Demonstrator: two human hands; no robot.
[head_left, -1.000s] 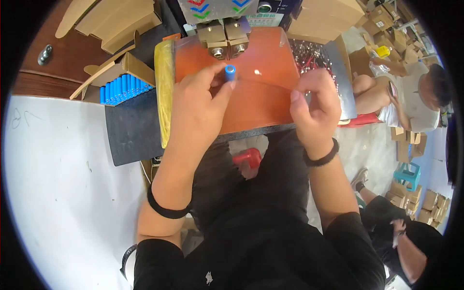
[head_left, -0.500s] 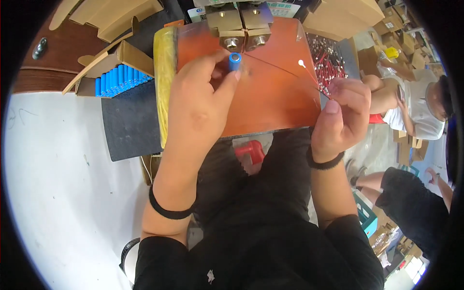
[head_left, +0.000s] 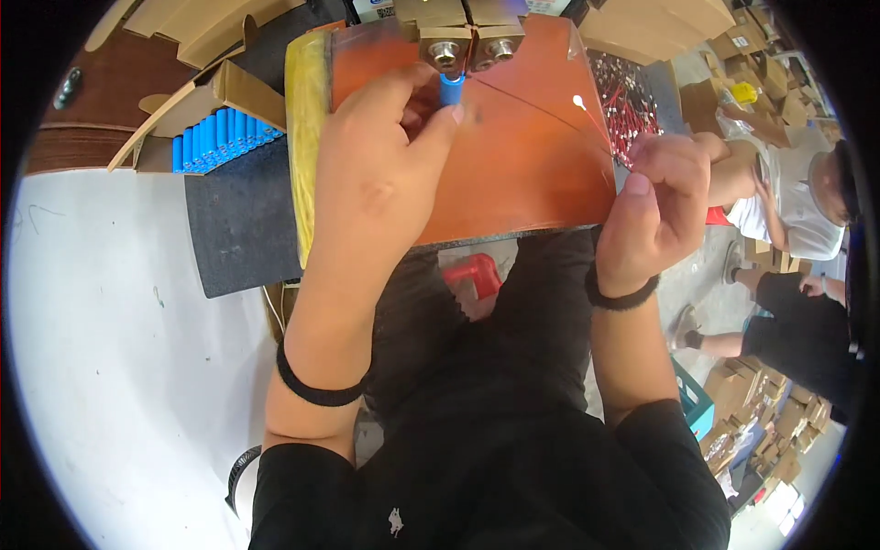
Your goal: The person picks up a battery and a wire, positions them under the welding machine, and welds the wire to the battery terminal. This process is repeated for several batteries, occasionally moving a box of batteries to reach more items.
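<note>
Between the thumb and fingers of my left hand (head_left: 378, 174) is a blue cylindrical battery cell (head_left: 451, 92), its upper end right at the metal electrode blocks (head_left: 472, 48) of a bench machine. The blocks hide part of that end, so I cannot tell if they touch. A thin dark wire (head_left: 541, 112) runs from the cell's top toward my right hand (head_left: 653, 206), whose thumb and fingers pinch its far part. A white-tipped red lead (head_left: 578, 102) stands up near the right hand. Both hands are over the orange work mat (head_left: 522, 183).
At left, an open cardboard box (head_left: 225, 87) holds several blue cells. Yellow material (head_left: 307, 156) lines the mat's left edge. A heap of red and black leads (head_left: 631, 101) lies at right. Beyond it, a seated person (head_left: 811, 202) and another person in black shorts (head_left: 788, 312) are nearby.
My left hand has brought the cell up against the machine's electrode blocks, which partly cover its top. My right hand still pinches the wire. The view has shifted slightly.
</note>
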